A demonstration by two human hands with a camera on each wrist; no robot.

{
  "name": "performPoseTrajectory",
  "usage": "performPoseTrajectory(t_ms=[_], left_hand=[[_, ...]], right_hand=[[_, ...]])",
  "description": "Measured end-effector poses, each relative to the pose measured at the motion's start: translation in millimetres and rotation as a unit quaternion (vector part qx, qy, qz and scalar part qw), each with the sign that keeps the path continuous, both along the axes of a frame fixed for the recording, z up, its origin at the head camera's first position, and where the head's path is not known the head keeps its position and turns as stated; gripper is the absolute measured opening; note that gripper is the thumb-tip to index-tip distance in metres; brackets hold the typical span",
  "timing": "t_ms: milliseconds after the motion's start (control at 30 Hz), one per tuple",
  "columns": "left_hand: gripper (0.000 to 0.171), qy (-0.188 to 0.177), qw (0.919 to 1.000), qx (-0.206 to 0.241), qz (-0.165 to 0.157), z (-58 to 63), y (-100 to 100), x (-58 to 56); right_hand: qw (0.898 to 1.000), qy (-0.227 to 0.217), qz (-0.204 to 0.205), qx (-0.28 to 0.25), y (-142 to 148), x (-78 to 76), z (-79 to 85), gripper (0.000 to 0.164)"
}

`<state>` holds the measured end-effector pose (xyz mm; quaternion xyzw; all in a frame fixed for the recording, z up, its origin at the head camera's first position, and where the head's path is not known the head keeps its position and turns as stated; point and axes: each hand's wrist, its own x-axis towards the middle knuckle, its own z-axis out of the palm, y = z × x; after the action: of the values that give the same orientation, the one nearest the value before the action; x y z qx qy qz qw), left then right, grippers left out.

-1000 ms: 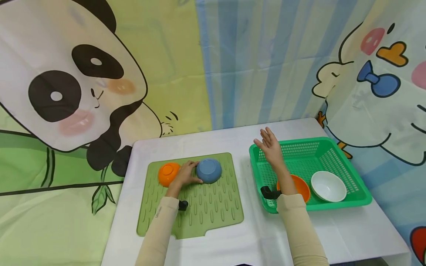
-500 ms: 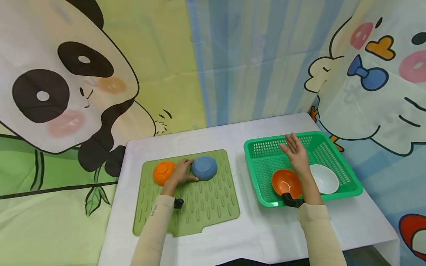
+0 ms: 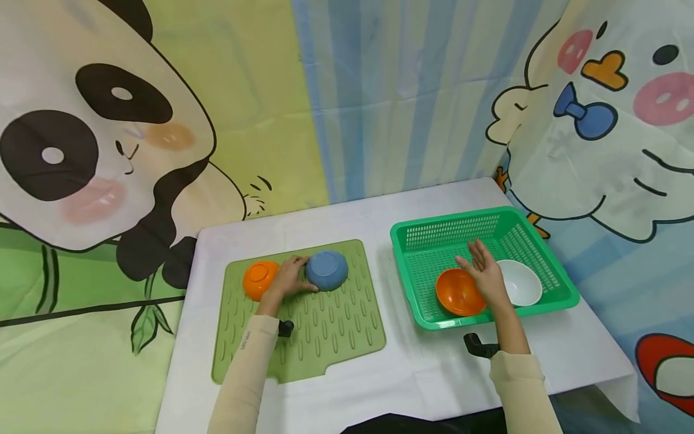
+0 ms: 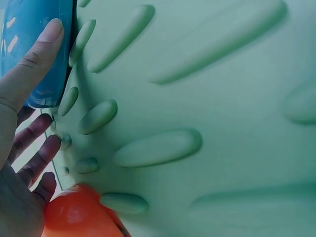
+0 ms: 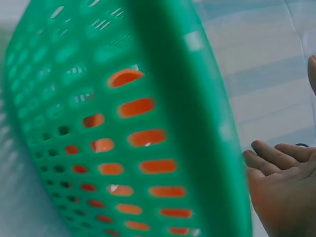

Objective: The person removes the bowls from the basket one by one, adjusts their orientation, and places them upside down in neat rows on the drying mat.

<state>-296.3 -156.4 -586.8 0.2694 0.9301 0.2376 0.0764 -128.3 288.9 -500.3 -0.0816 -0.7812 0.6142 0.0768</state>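
Observation:
An upside-down blue bowl (image 3: pixel 326 270) sits on a green drying mat (image 3: pixel 347 325). My left hand (image 3: pixel 284 278) grips its left side, the thumb along the near wall and a finger reaching behind it. In the left wrist view the other fingers (image 4: pixel 42 143) spread loosely above an orange bowl (image 4: pixel 74 210), which also lies upside down on the mat. Over the green basket (image 3: pixel 399 247), my right hand (image 3: pixel 487 280) is held with extended fingers and nothing in it. Under and beside it in the basket, an upright orange bowl (image 3: pixel 455 295) and a white bowl (image 3: pixel 523 284) stand.
A white cloth (image 3: pixel 390 374) covers the table. The mat lies left of the basket, with a strip of cloth between them. Printed curtains (image 3: pixel 374 102) hang behind the table and along its right side.
My right hand has moved right and nearer to me, from the basket's left rear to over the bowls. The left hand stays at the blue bowl. The head view has shifted slightly.

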Motion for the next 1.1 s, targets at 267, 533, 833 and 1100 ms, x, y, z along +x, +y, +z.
performPoseTrajectory(t_ms=[267,533,833,1100], left_hand=[[0.096,-0.02,0.9995,-0.015,0.016,4.8,1,2.3],[0.097,-0.031,0.998,-0.048,0.025,4.8,5,0.3],[0.096,-0.03,0.9983,-0.046,0.018,6.1,6,0.3],[0.096,-0.032,0.9983,-0.043,0.022,8.1,6,0.5]], right_hand=[[0.992,-0.082,0.04,0.091,6,1.9,-23.8,0.098],[0.981,-0.112,0.047,0.153,8,3.7,-26.9,0.105],[0.965,-0.146,0.071,0.207,9,2.7,-29.1,0.109],[0.939,-0.139,0.1,0.297,2,1.4,-28.3,0.106]])
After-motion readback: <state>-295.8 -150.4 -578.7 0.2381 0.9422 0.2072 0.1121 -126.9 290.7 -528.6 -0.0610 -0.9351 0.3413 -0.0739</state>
